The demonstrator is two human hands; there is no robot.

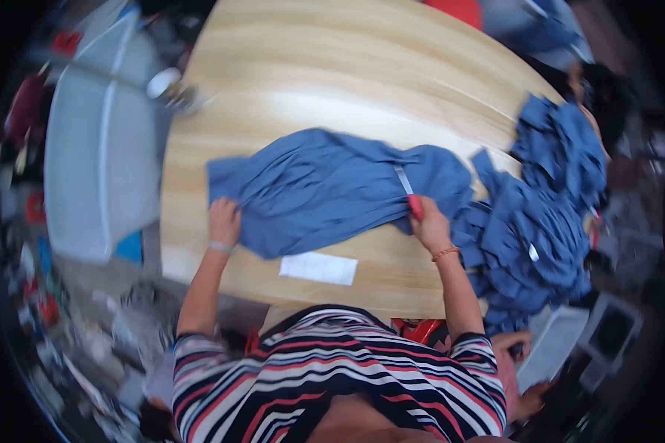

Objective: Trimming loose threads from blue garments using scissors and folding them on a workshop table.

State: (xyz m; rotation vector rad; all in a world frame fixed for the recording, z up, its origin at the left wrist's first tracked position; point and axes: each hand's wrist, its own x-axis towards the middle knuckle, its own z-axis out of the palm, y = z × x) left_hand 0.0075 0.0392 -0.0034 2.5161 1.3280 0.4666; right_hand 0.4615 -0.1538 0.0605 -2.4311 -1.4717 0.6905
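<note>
A blue cloth garment (318, 184) lies rumpled across the wooden table in front of me. My left hand (224, 221) is closed on its near left edge, fingers bent over the fabric. In my right hand (431, 225) is a red-handled tool (416, 207) with a narrow silvery blade, which lies over the cloth near its right end. Motion blur hides the tool's exact kind. Just below the garment, a white paper strip (319, 269) rests on the table.
A large heap of blue garments (543, 214) covers the table's right side. Wooden tabletop (332, 59) extends beyond my work. To the left stands a long pale translucent bin (89, 162); a blurred white round object (164, 83) is near the table edge. Another person's hand (513, 343) shows at lower right.
</note>
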